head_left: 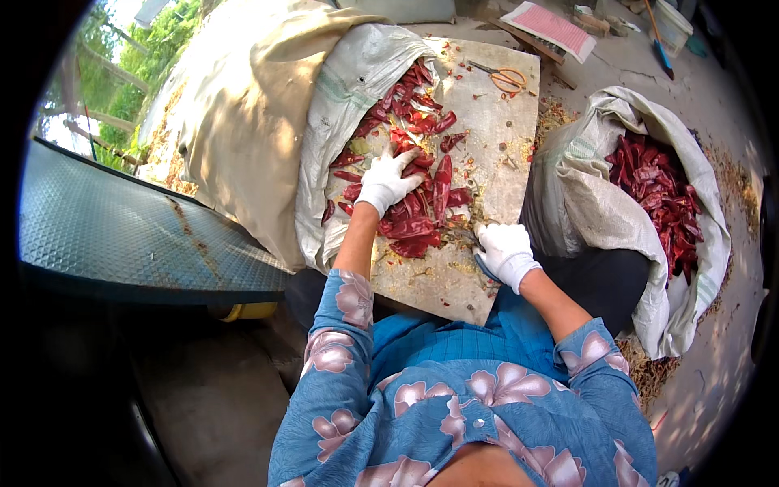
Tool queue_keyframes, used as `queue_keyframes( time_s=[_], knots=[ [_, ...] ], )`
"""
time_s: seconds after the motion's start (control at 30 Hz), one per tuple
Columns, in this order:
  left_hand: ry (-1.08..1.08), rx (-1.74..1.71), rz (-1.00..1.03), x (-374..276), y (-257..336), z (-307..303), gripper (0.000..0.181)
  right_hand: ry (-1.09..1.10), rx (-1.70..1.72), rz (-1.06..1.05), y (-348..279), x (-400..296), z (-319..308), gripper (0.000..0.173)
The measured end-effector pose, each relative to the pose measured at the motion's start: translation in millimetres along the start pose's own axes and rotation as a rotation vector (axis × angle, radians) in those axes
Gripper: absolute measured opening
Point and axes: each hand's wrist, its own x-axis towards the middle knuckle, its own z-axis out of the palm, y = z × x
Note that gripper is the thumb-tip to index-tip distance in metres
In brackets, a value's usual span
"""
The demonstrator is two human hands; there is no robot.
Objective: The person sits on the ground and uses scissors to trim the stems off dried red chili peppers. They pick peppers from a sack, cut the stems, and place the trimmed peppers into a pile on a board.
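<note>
Dried red chili peppers (414, 222) lie in a heap on a wooden board (505, 122) across my lap. My left hand (387, 178), in a white glove, rests on the heap with its fingers spread. At the board's right edge, my gloved right hand (505, 252) is closed around a pair of scissors (485, 266), of which a dark handle loop shows; the blades are hard to make out among scraps. More peppers spill from the mouth of a white woven sack (344, 73) on the board's left side. Orange-handled scissors (506, 79) lie at the board's far end.
To my right stands an open woven sack (584, 176) holding many red chilies (657, 195). A blue textured metal panel (122, 225) is at the left. Beyond the board are a pink-and-white cloth (551, 27), a white bucket (669, 30) and a blue-ended tool (662, 55).
</note>
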Motion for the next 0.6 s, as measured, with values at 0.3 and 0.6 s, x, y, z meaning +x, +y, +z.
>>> queue_keyframes(
  time_s=[0.3, 0.6],
  knots=[
    [0.671, -0.503, 0.026, -107.0, 3.2, -2.6, 0.025, 0.045, 0.091, 0.042, 10.3, -3.6, -8.5, 0.029],
    [0.315, 0.190, -0.080, -191.7, 47.9, 66.0, 0.064, 0.124, 0.151, -0.017, -4.6, -11.0, -22.9, 0.030]
  ],
)
